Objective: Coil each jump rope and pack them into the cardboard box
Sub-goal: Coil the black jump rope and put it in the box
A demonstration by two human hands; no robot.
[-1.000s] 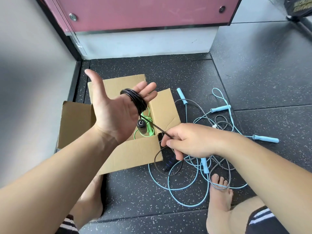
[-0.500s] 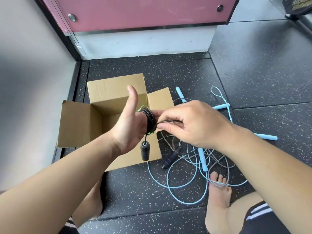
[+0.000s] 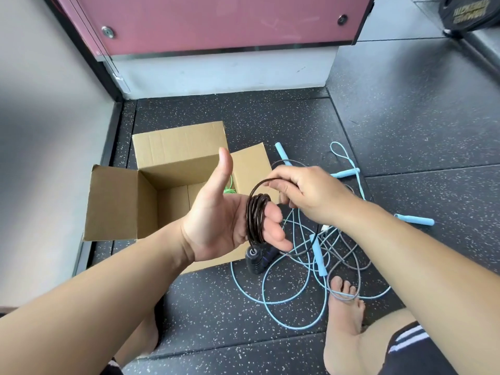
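My left hand point(image 3: 227, 215) is held flat, palm up and thumb raised, over the open cardboard box point(image 3: 113, 207). Several turns of the black jump rope point(image 3: 255, 217) are wound round its straight fingers. One black handle point(image 3: 253, 259) dangles below that hand. My right hand point(image 3: 303, 193) pinches the black rope's free part and holds a loop of it above the left fingers. A green rope point(image 3: 230, 186) shows inside the box behind my left thumb. Light blue and grey ropes point(image 3: 300, 269) lie tangled on the floor to the right.
The box sits on dark speckled rubber flooring by a grey wall on the left. A pink panel point(image 3: 216, 20) stands behind. Light blue handles point(image 3: 414, 220) lie scattered at right. My bare foot point(image 3: 345, 307) rests inside the rope tangle.
My right hand has carried the black rope up and over the left fingers, adding another loop. The left hand turned its palm more upward; the hanging handle sits lower beside the box front.
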